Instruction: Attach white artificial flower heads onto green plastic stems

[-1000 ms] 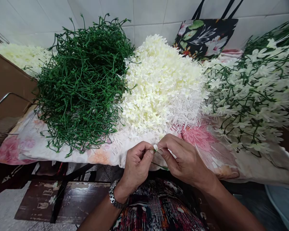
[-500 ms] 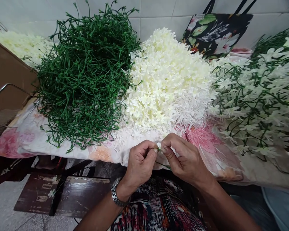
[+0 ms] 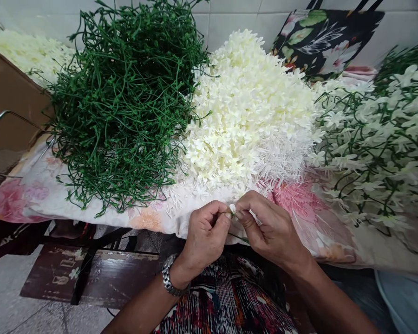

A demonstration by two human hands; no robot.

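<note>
My left hand point(image 3: 209, 227) and my right hand point(image 3: 270, 227) meet over the near edge of the cloth, both closed in a pinch. Between their fingertips is a small white artificial flower point(image 3: 232, 208) on a green stem point(image 3: 242, 239). The stem runs below the fingers toward my right hand; its far part is hidden. Just beyond my hands lies a heap of loose white artificial blossoms point(image 3: 244, 106), with thin white stamen-like pieces point(image 3: 282, 150) at its front right. To the left rises a tangled pile of green plastic stems point(image 3: 125, 106).
At the right are assembled white flowers on green stems point(image 3: 372, 153). A floral cloth point(image 3: 296, 232) covers the table. A black floral bag point(image 3: 327, 41) rests against the tiled wall. A cardboard box point(image 3: 14, 102) stands left, and a dark wooden bench point(image 3: 121, 273) sits lower left.
The camera view has shifted slightly, so the piles sit a little higher in the picture. Both hands keep the same pinch on the flower, with hardly any movement.
</note>
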